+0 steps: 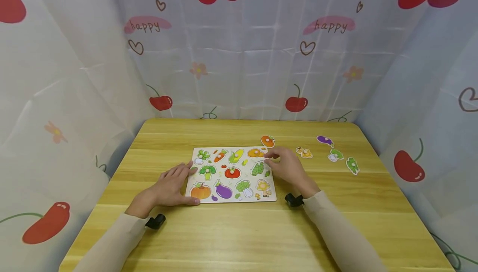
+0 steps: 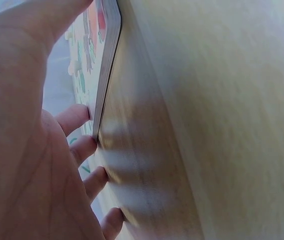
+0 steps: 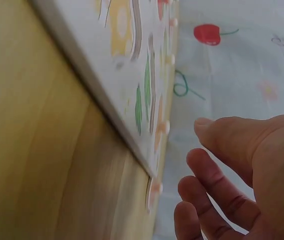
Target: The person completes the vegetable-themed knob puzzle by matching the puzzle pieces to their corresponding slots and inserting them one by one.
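Note:
A white vegetable puzzle board [image 1: 248, 200] lies flat on the table. My left hand [image 1: 169, 185] rests along its left side, thumb at the near corner and fingertips at the edge. At the board's upper right is my right hand [image 1: 287, 166], beside an orange vegetable piece [image 1: 255, 153] with a knob. In the right wrist view the thumb and fingers are apart, with nothing between them. Knobbed tomato [image 1: 232, 173] and broccoli [image 1: 207, 171] pieces sit in the middle row. Pictures of a pumpkin, eggplant, cabbage and mushroom fill the near row.
Several loose pieces lie on the table: a pumpkin [image 1: 267, 141] behind the board, and to the right a mushroom [image 1: 305, 153], eggplant [image 1: 325, 141], cabbage [image 1: 335, 155] and green leafy piece [image 1: 352, 166]. Cherry-patterned curtains [image 1: 254, 81] surround the table [image 1: 224, 239].

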Tool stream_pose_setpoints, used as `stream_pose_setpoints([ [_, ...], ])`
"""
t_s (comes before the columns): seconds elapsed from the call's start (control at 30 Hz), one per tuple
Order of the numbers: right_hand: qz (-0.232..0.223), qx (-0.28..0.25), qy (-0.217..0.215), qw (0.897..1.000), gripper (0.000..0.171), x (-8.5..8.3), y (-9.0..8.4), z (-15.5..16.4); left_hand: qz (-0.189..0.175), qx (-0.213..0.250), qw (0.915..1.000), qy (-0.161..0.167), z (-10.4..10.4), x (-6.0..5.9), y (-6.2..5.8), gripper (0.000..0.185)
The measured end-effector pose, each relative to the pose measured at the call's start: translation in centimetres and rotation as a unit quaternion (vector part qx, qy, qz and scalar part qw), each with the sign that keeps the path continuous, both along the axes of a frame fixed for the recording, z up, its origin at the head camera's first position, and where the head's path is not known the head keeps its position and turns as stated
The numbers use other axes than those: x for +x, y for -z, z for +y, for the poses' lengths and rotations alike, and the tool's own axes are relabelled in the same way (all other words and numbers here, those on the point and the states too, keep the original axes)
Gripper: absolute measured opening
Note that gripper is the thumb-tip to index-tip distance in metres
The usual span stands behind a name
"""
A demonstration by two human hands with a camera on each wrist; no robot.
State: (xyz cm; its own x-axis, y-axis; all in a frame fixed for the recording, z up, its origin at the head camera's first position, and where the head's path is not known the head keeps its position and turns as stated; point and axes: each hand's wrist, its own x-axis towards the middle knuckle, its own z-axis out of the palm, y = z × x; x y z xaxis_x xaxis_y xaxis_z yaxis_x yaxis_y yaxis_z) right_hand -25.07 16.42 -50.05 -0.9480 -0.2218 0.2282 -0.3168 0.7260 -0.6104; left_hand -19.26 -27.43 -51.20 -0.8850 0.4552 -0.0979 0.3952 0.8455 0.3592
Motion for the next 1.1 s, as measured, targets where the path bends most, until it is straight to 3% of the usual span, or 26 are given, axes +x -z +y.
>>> stream_pose_setpoints([
  [0.2, 0.031, -0.002, 0.004, 0.999, 0.018, -0.1, -0.1, 3.1, 0.000, -0.001, 1.0000, 0.001, 0.0, 0.0, 0.0, 0.123],
  [0.47, 0.021, 0.003, 0.025, 0.999, 0.023, 0.0, -0.2, 7.0, -0.004, -0.002, 1.0000, 0.002, 0.0, 0.0, -0.3, 0.123],
  [0.7, 0.038, 0.006, 0.038, 0.999, 0.026, 0.4, 0.0, 10.8, -0.006, 0.001, 1.0000, 0.001, 0.0, 0.0, -0.2, 0.123],
  [1.1, 0.000, 0.042, 0.066, 0.997, 0.049, 1.4, 0.4, 18.2, 0.003, 0.015, 0.9999, 0.004, -0.4, 0.0, 0.4, 0.122],
])
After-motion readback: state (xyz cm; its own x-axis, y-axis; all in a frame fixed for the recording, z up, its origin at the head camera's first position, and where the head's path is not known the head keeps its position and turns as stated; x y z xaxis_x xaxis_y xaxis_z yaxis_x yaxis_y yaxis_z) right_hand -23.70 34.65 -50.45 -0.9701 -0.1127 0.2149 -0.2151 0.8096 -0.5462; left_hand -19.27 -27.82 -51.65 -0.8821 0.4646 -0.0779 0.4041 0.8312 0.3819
